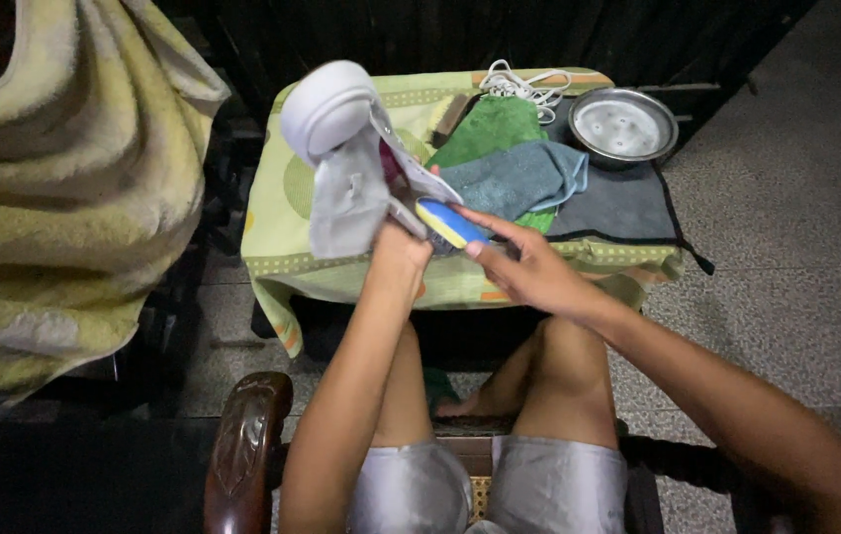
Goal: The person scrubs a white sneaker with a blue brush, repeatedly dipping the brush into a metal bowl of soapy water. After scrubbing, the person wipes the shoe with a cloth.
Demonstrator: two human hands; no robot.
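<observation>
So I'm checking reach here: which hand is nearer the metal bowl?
Right. The right hand sits below and left of the metal bowl, holding a small brush; the left hand is farther left, gripping the shoe.

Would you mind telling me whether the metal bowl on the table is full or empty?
Empty, it seems: the metal bowl stands upright on the dark cloth, and its bare shiny bottom shows, with only small specks.

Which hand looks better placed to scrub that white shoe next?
The right hand, probably: its fingers already pinch the small blue-and-yellow oval brush against the white canvas shoe. The left hand is busy gripping the shoe from below, holding it up.
</observation>
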